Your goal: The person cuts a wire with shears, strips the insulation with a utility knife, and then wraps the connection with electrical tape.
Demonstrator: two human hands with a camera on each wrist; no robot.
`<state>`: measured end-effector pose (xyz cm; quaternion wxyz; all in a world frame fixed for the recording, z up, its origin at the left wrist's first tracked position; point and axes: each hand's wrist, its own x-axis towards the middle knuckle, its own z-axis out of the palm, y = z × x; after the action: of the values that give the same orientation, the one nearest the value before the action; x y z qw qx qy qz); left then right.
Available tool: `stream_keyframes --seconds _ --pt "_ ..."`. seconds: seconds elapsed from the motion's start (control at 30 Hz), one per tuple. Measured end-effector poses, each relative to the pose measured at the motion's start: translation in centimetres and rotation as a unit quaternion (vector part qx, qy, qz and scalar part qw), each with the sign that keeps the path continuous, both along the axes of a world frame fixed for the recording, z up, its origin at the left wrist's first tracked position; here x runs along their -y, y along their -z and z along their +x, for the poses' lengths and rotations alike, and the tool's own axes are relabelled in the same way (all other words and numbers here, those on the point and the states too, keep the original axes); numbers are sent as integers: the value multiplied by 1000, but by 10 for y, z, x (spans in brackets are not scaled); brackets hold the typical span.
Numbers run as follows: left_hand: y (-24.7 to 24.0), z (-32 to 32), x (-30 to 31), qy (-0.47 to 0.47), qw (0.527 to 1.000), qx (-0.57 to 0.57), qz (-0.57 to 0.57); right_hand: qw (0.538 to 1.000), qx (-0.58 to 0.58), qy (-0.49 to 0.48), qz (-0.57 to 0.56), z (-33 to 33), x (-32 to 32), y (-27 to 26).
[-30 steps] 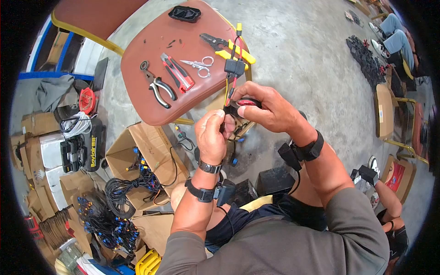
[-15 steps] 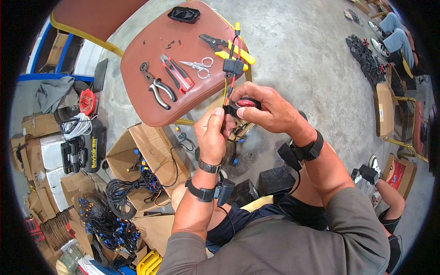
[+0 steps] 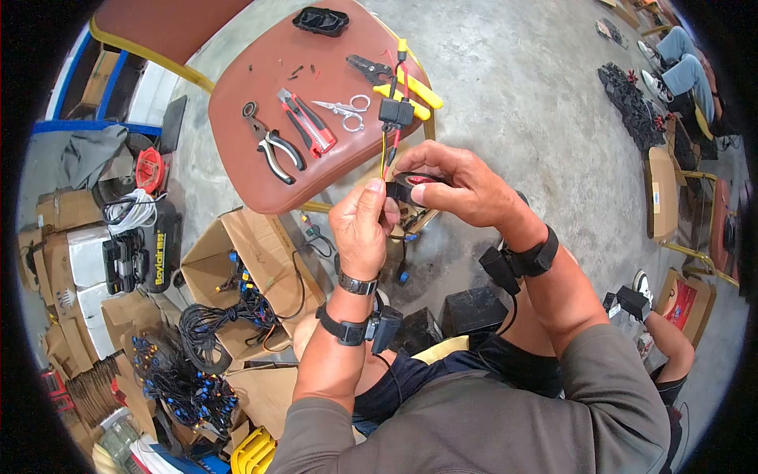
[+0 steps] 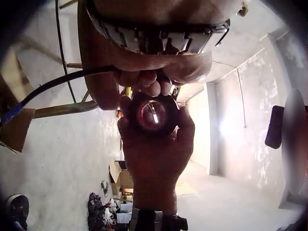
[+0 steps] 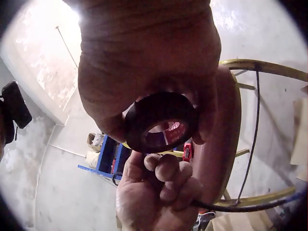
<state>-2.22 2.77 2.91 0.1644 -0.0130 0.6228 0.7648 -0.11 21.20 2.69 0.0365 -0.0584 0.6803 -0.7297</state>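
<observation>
In the head view the left hand (image 3: 359,225) pinches a wiring lead between thumb and fingers; yellow and red wires (image 3: 384,150) run up from it. Further up the lead are a black box (image 3: 396,112) and a yellow connector (image 3: 403,46). Close beside it, the right hand (image 3: 470,189) grips a roll of black electrical tape (image 5: 147,115) with a red-printed core. A short black strip of tape (image 3: 392,189) spans from the roll to the left fingertips. The wrapped part of the lead is hidden behind the left fingers.
On the brown chair seat (image 3: 237,174) lie pliers (image 3: 272,150), a red utility knife (image 3: 308,126), scissors (image 3: 347,110), yellow-handled wire strippers (image 3: 403,91) and a black tray (image 3: 320,21). Cardboard boxes (image 3: 272,253) with cable bundles (image 3: 185,387) stand at lower left. Another person sits at right.
The lead's upper end, with the box and connector, has swung slightly left. The tape roll has tilted in the right hand, showing less of its red core. Both hands stay close together.
</observation>
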Motion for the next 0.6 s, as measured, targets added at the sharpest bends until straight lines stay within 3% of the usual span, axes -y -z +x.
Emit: stream_keyframes --seconds 0.23,0.43,0.6 --pt "-1 1 4 34 999 -12 21 999 49 -6 -15 -1 -4 -4" --pt "1 -1 8 120 986 1 116 999 -30 11 11 -6 1 9" --pt "2 -2 8 124 988 -2 97 999 -16 17 37 -6 -3 8"
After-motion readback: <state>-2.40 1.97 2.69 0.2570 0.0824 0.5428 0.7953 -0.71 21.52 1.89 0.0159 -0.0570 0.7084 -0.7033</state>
